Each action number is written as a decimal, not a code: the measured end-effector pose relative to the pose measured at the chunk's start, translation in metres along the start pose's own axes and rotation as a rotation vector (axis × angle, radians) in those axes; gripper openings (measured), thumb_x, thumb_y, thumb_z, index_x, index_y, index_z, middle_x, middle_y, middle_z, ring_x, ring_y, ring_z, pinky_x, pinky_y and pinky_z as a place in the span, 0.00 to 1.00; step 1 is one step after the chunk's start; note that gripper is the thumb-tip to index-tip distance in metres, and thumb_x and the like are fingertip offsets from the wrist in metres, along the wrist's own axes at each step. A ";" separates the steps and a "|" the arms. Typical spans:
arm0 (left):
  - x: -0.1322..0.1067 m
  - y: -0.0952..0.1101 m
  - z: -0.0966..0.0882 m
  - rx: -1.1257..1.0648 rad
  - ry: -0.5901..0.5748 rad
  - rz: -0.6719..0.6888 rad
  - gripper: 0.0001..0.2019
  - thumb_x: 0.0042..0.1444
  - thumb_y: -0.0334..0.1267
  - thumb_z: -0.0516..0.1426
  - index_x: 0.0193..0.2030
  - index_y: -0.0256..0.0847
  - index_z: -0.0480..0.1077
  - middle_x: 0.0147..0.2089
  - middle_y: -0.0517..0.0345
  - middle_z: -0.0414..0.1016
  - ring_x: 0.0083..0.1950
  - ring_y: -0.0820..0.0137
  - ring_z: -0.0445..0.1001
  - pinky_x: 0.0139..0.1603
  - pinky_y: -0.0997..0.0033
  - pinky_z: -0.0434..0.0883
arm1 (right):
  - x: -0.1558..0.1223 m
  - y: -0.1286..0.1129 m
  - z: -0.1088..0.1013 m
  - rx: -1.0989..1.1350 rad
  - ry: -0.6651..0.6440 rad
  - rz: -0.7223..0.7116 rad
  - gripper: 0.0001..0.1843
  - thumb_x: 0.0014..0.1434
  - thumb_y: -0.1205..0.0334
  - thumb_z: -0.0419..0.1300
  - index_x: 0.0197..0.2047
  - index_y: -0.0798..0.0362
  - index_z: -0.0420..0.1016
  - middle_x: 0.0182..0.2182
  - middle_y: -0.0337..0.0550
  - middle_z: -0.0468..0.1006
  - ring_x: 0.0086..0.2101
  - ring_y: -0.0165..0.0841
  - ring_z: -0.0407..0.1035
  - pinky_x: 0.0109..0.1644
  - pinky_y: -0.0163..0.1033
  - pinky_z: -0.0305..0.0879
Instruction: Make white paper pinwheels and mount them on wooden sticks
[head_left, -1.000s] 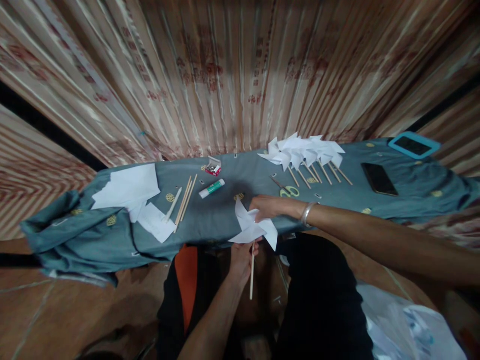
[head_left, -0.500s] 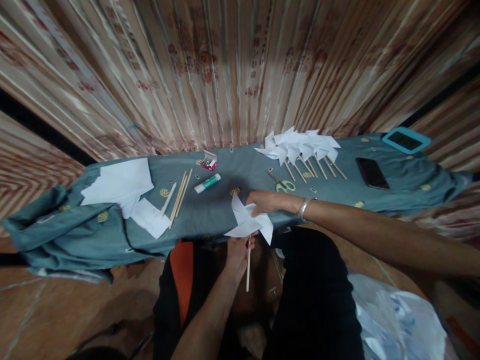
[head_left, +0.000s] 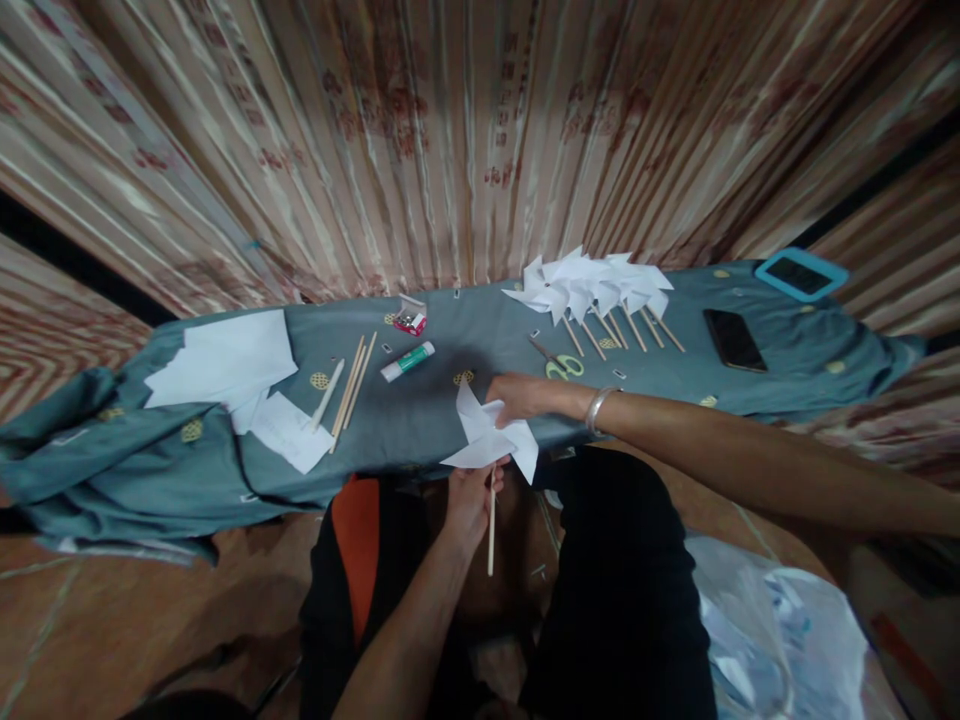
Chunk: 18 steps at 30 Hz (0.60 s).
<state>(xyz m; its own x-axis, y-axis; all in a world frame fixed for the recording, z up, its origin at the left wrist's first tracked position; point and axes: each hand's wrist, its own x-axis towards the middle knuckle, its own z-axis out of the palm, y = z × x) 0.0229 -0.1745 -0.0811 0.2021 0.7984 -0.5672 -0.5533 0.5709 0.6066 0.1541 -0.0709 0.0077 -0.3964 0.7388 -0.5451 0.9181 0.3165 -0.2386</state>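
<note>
A black phone (head_left: 735,340) lies near a blue-framed device (head_left: 802,274)

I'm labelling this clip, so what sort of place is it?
Probably a makeshift craft corner, perhaps at home: paper pinwheels and a glue stick lie on cloth before a patterned curtain.

Both hands (head_left: 517,398) touch a white paper pinwheel (head_left: 484,440), the left (head_left: 469,497) gripping its stick (head_left: 491,545), near green-handled scissors (head_left: 565,368).
</note>
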 end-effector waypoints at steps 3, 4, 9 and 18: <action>0.000 0.000 0.001 -0.009 -0.004 -0.003 0.16 0.27 0.33 0.69 0.28 0.34 0.73 0.24 0.54 0.76 0.22 0.79 0.63 0.23 0.78 0.52 | -0.002 -0.002 -0.001 0.006 0.001 0.051 0.17 0.52 0.64 0.66 0.46 0.57 0.79 0.42 0.50 0.81 0.43 0.39 0.73 0.40 0.34 0.62; 0.000 0.000 0.001 -0.009 -0.007 -0.003 0.16 0.27 0.33 0.69 0.27 0.34 0.73 0.24 0.54 0.76 0.22 0.79 0.62 0.23 0.78 0.52 | -0.002 -0.003 -0.002 0.008 -0.003 0.070 0.18 0.52 0.64 0.66 0.47 0.57 0.79 0.42 0.50 0.81 0.43 0.39 0.73 0.39 0.34 0.62; -0.002 0.002 0.001 0.009 -0.019 -0.002 0.12 0.28 0.34 0.67 0.23 0.34 0.72 0.24 0.55 0.75 0.22 0.80 0.62 0.23 0.77 0.53 | -0.004 -0.008 -0.004 -0.004 -0.029 0.114 0.17 0.52 0.63 0.65 0.46 0.58 0.80 0.40 0.50 0.81 0.42 0.39 0.74 0.38 0.33 0.62; -0.001 0.002 0.001 0.054 -0.012 -0.007 0.10 0.29 0.35 0.67 0.20 0.33 0.74 0.21 0.56 0.73 0.23 0.79 0.61 0.24 0.76 0.54 | -0.001 -0.009 -0.001 -0.003 -0.031 0.170 0.20 0.52 0.61 0.66 0.48 0.58 0.79 0.40 0.50 0.82 0.41 0.40 0.75 0.40 0.34 0.64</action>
<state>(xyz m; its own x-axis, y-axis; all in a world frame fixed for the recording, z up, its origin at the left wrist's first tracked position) 0.0224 -0.1739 -0.0793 0.2158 0.7963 -0.5651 -0.5078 0.5858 0.6316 0.1461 -0.0742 0.0115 -0.2355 0.7634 -0.6015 0.9718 0.1907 -0.1384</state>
